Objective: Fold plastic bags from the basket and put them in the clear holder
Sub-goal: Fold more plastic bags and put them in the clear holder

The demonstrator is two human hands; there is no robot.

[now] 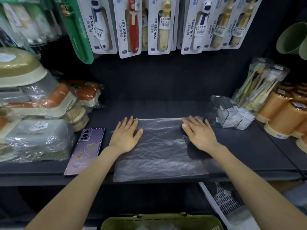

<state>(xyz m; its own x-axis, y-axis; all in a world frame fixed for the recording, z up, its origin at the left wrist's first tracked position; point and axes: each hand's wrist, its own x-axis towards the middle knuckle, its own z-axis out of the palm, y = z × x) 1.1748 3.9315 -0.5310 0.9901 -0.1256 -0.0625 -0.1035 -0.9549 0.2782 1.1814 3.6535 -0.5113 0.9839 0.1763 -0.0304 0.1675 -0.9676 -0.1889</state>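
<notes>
both hands, left hand (125, 135) and right hand (198, 133), press flat-fingered on the plastic bag (159, 151) at frame centre. this likely smooths it for folding. the clear holder (230, 112) waits at right.

Crinkled glossy plastic bag (159, 146) on matt shelf (249, 146).

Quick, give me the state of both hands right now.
Left hand: open, fingers straight, pressing flat on the plastic bag.
Right hand: open, fingers straight, flat on the same bag's right side.

Shop: hanging toothbrush packs (162, 25) (price-stickered) above dark shelf (249, 146) of wrapped goods.
</notes>
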